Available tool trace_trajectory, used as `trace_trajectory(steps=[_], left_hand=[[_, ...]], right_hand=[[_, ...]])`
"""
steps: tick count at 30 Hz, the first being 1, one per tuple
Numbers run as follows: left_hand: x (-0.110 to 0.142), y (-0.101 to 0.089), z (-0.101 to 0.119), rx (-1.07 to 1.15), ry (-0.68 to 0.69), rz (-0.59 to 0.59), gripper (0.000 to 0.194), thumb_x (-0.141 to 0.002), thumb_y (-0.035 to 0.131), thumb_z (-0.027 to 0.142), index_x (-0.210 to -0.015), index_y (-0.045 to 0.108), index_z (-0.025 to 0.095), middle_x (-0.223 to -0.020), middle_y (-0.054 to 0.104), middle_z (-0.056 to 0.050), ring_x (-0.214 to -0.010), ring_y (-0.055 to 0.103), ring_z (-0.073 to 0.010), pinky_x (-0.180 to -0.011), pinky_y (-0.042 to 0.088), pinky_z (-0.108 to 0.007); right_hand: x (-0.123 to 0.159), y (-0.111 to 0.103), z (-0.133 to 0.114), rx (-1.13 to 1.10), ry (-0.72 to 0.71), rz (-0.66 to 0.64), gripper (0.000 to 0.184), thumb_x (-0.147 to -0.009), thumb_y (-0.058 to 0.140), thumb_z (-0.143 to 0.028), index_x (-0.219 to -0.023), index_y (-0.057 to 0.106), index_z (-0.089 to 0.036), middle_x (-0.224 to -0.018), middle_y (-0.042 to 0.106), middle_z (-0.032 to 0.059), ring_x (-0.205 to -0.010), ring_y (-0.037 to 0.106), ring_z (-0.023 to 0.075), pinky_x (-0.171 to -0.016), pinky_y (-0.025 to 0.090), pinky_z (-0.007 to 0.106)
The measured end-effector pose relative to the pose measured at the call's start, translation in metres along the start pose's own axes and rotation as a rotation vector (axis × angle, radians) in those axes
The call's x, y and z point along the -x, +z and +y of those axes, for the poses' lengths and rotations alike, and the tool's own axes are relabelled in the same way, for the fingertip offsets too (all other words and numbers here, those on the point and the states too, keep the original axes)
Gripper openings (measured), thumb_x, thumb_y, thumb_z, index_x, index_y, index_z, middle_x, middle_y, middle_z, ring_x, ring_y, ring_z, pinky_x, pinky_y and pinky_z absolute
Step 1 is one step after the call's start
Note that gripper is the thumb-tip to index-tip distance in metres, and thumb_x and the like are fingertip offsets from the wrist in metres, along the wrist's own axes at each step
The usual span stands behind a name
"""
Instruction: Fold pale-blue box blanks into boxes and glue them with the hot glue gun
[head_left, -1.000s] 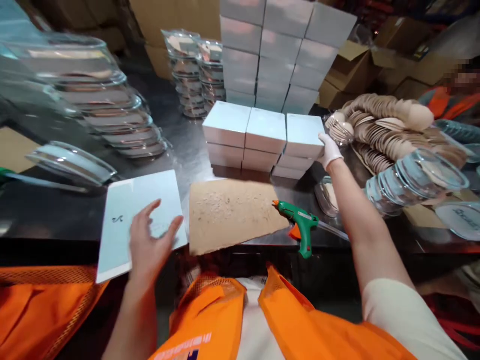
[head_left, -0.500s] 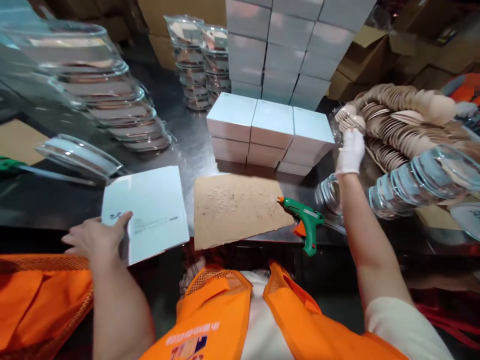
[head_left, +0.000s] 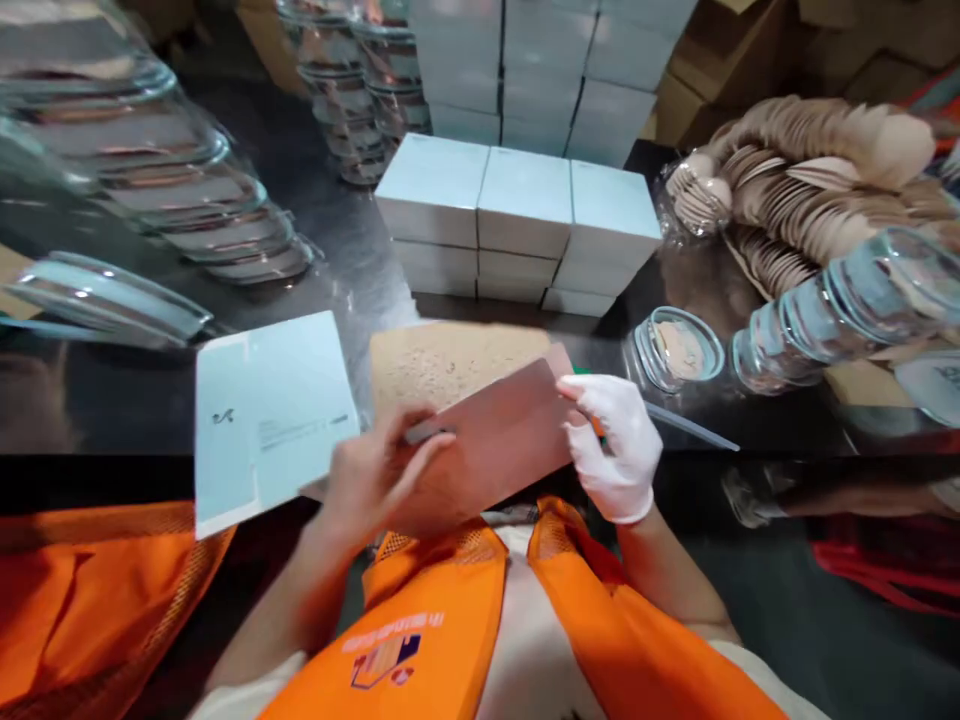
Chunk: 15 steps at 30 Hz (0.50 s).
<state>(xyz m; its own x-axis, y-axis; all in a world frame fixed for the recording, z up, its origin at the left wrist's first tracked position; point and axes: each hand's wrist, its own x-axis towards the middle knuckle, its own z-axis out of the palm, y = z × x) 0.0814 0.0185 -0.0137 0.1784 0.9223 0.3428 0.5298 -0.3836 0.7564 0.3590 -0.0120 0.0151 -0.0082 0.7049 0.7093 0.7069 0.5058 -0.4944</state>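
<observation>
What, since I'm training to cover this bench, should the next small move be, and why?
Probably lay the flat pinkish piece on the cardboard sheet: the left hand and the gloved right hand hold it tilted at opposite ends, and the cardboard shows just beyond it.

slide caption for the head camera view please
Bare left hand and white-gloved right hand hold a flat pinkish panel, stacked white boxes standing beyond it.

The cardboard lay on the table. Left of it lay a panel; behind it stood a low row of boxes, then a taller stack. Wrapped packs stood to its right, heaped discs right and behind. Before it, the left hand and right hand flanked a sheet.
</observation>
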Motion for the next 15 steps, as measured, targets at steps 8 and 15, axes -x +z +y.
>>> trace_trajectory(steps=[8, 15], left_hand=[[0.027, 0.012, -0.026, -0.005, 0.129, -0.232, 0.028, -0.105, 0.060, 0.048, -0.119, 0.066, 0.024, -0.100, 0.084, -0.005, -0.080, 0.083, -0.0214, -0.066, 0.061, -0.026], [0.051, 0.044, -0.033, -0.252, 0.429, -0.560, 0.101, -0.093, 0.067, 0.070, -0.169, 0.030, 0.015, -0.148, 0.065, -0.027, -0.128, 0.067, -0.0417, -0.106, 0.055, -0.052]], right_hand=[[0.012, -0.015, 0.039, -0.435, 0.504, -0.695, 0.052, -0.106, 0.049, -0.064, -0.102, 0.076, -0.020, -0.094, 0.076, 0.0057, -0.090, 0.070, 0.0234, -0.093, 0.057, 0.038], [0.070, 0.002, 0.044, -0.959, 0.870, -0.912, 0.087, -0.075, 0.051, -0.103, -0.080, 0.075, -0.019, -0.076, 0.073, 0.0073, -0.083, 0.074, 0.0279, -0.080, 0.063, 0.041]])
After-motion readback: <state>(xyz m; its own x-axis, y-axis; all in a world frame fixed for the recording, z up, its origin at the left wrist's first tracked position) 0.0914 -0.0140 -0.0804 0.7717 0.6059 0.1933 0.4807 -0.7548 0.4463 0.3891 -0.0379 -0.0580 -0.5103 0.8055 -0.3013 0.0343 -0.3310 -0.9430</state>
